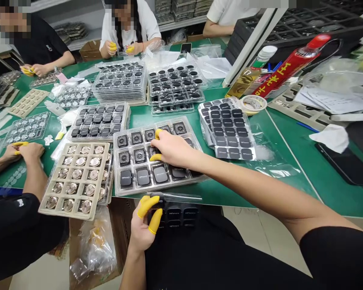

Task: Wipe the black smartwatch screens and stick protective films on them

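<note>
My left hand (143, 227), with yellow finger covers, is at the table's front edge. Its fingers are closed on a clear sheet of black square stickers (174, 214) that hangs over my lap. My right hand (173, 149) reaches over a clear plastic tray (151, 189) of square black watch pieces. Its covered fingertips close around a black watch piece (153, 152) in the middle row, partly hidden by the fingers. Labelled dark squares (143, 176) fill the front row; round-marked backs (136, 137) show in the rows behind.
Sticker sheets (230, 129) lie right of the tray, near a tape roll (253, 104) and bottles (290, 66). Left are a beige watch tray (75, 173) and a co-worker's hands (27, 152). Tray stacks (119, 82) stand behind. A phone (345, 163) lies far right.
</note>
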`<state>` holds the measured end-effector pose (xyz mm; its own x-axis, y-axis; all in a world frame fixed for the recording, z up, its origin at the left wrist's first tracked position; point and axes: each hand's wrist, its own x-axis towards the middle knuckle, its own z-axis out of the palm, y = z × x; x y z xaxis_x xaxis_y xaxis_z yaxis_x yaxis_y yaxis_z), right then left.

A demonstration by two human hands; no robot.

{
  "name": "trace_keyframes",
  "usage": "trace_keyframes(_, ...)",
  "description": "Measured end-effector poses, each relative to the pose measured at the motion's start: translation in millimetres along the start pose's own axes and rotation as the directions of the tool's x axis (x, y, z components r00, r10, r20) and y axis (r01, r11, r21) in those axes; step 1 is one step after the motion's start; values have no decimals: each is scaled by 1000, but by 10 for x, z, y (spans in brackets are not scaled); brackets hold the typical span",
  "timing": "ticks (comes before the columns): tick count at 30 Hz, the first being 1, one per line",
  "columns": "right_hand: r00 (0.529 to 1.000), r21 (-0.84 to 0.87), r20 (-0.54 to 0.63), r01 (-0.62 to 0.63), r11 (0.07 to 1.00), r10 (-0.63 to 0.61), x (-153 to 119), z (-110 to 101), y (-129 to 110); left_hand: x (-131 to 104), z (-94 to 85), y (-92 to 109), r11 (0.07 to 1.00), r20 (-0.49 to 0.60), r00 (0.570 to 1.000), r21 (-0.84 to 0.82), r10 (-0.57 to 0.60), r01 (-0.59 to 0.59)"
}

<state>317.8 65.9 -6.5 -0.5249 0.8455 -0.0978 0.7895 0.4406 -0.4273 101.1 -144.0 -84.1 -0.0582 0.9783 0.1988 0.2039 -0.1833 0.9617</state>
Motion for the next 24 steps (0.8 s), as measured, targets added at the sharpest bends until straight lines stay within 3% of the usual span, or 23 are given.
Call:
trace_keyframes(5,1000,-1,-24,3,1000,-3,49,13,-34,126,30,201,988,114,982,-53,153,-148)
trace_keyframes(11,998,40,-60,37,999,-35,45,88,-1,110,47,259,981,89,981,76,171,-177)
trace_keyframes(14,993,203,-118,36,978,-12,-129,60,34,89,73,296,966,38,981,170,192,-195)
trace_keyframes(18,984,602,-170,149,785,-56,-637,53,-28,83,166,401,922,-48,956,279,291,-267)
trace_keyframes(21,998,785,-41,61,617,-46,-1034,184,-186,92,276,452,845,3,902,348,432,-406)
trace_keyframes(24,1000,847,11,3,532,-23,-1264,364,-349,92,360,445,763,86,866,436,493,-478)
